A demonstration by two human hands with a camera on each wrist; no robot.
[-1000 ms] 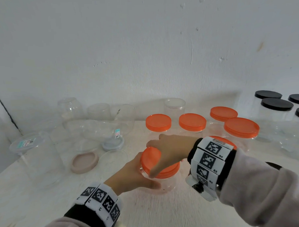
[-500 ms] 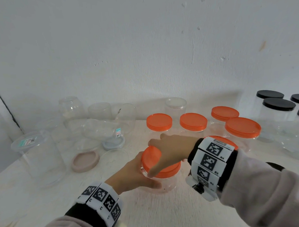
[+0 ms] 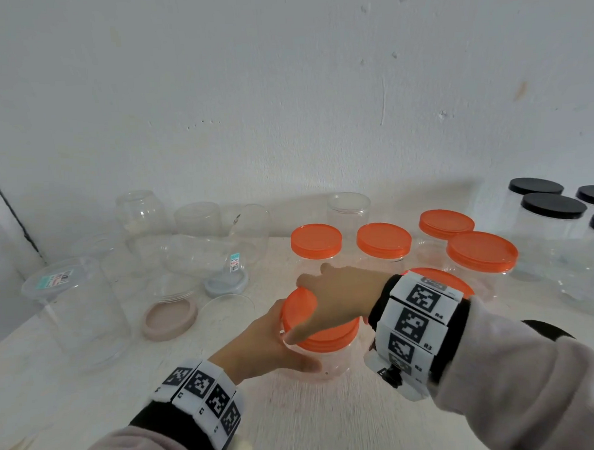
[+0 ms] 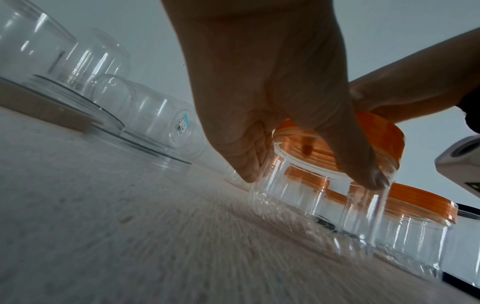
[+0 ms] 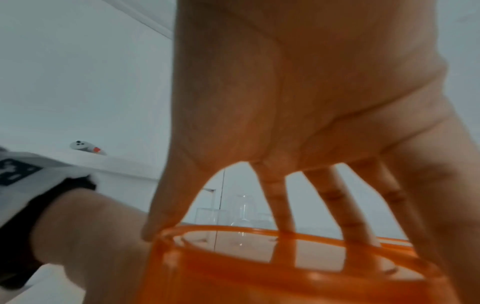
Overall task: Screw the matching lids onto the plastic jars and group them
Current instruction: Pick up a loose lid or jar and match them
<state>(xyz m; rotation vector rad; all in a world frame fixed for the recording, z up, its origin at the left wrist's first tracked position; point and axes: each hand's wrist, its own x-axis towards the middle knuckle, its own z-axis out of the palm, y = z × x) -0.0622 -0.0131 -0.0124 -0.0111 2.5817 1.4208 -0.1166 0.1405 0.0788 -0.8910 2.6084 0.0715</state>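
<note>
The right wristband [image 3: 419, 325] tags read R4, R3 (jar stickers are too blurred to read).

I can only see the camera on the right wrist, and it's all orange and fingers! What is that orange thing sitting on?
Observer: The orange lid sits on a clear jar standing on the white table.
Child: Is somebody holding the jar?
Observer: Yes, the left hand grips the jar's side, with its thumb across the front.
Child: Are there more orange ones?
Observer: Yes. At least four more orange-lidded jars stand behind it, and another hides partly behind the right wrist.
Child: Any other colours?
Observer: Black-lidded jars stand at the far right, and a beige lid lies loose on the left among clear jars without lids.
</note>
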